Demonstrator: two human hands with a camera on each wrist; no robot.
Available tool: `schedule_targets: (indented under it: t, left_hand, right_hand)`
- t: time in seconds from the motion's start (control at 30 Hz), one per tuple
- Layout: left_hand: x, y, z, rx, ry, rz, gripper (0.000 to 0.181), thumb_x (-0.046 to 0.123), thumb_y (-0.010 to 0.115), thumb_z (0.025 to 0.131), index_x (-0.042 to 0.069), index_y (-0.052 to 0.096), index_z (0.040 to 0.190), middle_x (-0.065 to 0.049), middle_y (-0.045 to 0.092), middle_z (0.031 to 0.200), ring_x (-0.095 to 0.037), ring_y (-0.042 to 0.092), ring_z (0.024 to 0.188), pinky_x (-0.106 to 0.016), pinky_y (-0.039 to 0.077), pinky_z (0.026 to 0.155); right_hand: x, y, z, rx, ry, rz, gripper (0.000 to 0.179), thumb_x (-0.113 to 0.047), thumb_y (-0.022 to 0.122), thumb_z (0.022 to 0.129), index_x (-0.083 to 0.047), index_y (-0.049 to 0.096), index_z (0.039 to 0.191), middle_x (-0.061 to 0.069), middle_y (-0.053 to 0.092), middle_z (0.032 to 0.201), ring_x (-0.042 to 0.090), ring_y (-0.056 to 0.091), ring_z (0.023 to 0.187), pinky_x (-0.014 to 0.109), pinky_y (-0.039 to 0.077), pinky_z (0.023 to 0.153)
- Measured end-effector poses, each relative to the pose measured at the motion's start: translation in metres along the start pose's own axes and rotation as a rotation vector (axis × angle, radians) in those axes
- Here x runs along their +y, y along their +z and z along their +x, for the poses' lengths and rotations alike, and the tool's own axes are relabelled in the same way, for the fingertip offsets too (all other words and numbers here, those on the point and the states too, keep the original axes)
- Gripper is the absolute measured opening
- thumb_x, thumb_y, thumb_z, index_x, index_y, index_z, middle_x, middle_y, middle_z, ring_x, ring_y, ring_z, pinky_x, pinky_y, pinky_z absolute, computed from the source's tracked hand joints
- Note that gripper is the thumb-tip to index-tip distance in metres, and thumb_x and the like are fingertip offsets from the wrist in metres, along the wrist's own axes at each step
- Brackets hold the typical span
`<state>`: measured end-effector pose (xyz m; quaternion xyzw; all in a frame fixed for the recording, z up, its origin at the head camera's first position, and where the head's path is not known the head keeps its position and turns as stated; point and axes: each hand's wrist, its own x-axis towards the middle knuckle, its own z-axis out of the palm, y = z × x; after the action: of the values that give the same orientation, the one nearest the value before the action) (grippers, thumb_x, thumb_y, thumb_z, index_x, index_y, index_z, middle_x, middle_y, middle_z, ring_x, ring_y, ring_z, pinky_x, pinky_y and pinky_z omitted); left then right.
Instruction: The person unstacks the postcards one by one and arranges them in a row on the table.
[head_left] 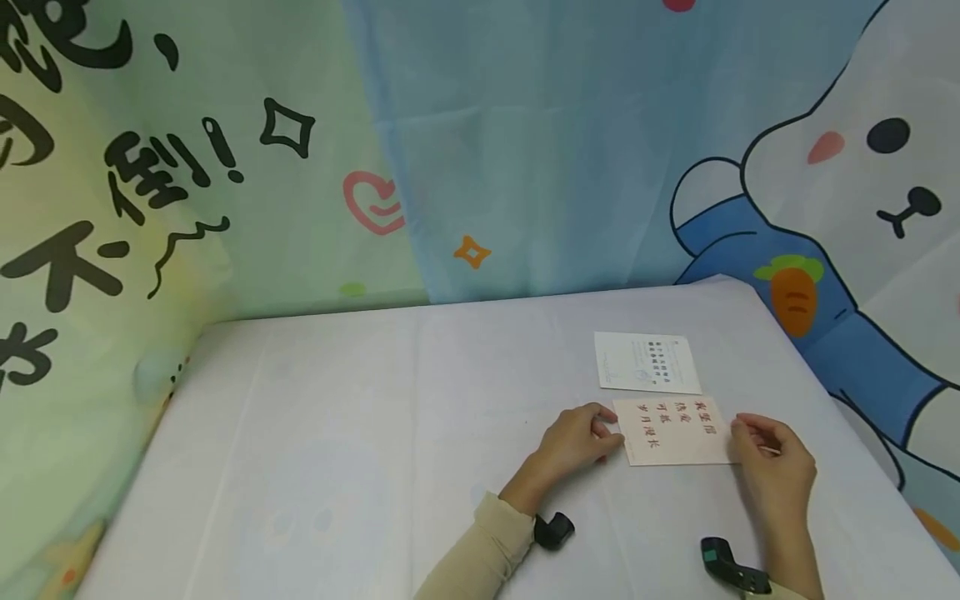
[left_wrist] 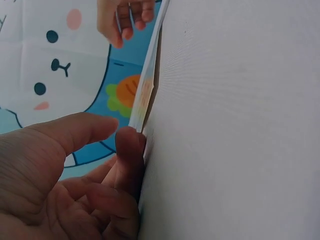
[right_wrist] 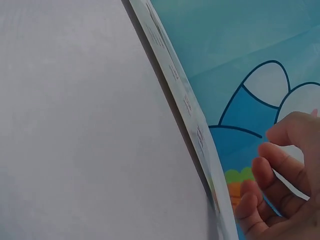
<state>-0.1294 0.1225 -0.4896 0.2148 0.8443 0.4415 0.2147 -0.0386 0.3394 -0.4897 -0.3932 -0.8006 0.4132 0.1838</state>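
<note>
A cream card (head_left: pixel 675 431) with columns of red handwritten-style characters lies on the white-covered table. At its left edge is my left hand (head_left: pixel 573 443); in the left wrist view the fingertips (left_wrist: pixel 129 139) meet the card's near edge while the thumb stands slightly apart. My right hand (head_left: pixel 777 468) hovers by the card's right edge, its fingers loosely bent. Seen from the right wrist, a gap separates those fingers from the card (right_wrist: pixel 192 112), and nothing is held between them. Just beyond the cream card lies a white card (head_left: pixel 647 363) with dark printed characters.
White cloth covers the table (head_left: pixel 337 442), which spreads far to the left of the hands. A printed curtain (head_left: pixel 540 150) with a cartoon bear rises behind and along the sides. Black wrist cameras sit on the left wrist (head_left: pixel 553 531) and right wrist (head_left: pixel 731 568).
</note>
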Motion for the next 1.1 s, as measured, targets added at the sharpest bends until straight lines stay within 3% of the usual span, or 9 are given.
schedule_targets:
  t: [0.13,0.37,0.63,1.1]
  left_hand:
    - [-0.004,0.0,0.003,0.021,0.026,-0.019,0.024,0.019,0.069,0.089,0.01,0.068,0.111,0.013,0.059,0.065,0.0,0.049,0.054,-0.015,0.036,0.055]
    - [-0.012,-0.003,0.01,0.07,0.064,-0.038,0.024,0.017,0.07,0.086,0.009,0.07,0.108,0.011,0.06,0.075,0.004,0.049,0.061,-0.013,0.039,0.06]
    - [-0.016,-0.005,0.017,0.177,0.099,-0.211,0.024,0.005,0.071,0.085,0.001,0.067,0.107,0.002,0.062,0.087,0.003,0.053,0.073,-0.012,0.045,0.069]
    - [-0.019,-0.008,0.032,0.219,0.103,-0.252,0.037,0.003,0.072,0.081,-0.001,0.062,0.116,0.002,0.059,0.088,0.002,0.054,0.075,-0.013,0.045,0.069]
  right_hand:
    - [-0.002,0.004,-0.002,-0.024,0.02,0.072,0.039,-0.035,0.059,0.096,-0.009,0.063,0.125,-0.014,0.051,0.094,0.0,0.044,0.085,0.008,0.037,0.066]
    - [-0.006,0.01,-0.003,-0.074,0.042,0.144,0.039,-0.034,0.059,0.096,-0.011,0.061,0.128,-0.014,0.05,0.098,0.002,0.046,0.089,0.005,0.041,0.066]
    - [-0.011,0.011,0.001,-0.104,0.054,0.187,0.035,-0.031,0.06,0.096,-0.012,0.063,0.126,-0.011,0.052,0.097,0.004,0.048,0.087,0.004,0.044,0.066]
    - [-0.016,0.022,0.013,-0.148,-0.03,0.132,0.036,-0.022,0.061,0.095,-0.005,0.061,0.126,-0.007,0.055,0.097,0.005,0.051,0.085,0.005,0.045,0.066]
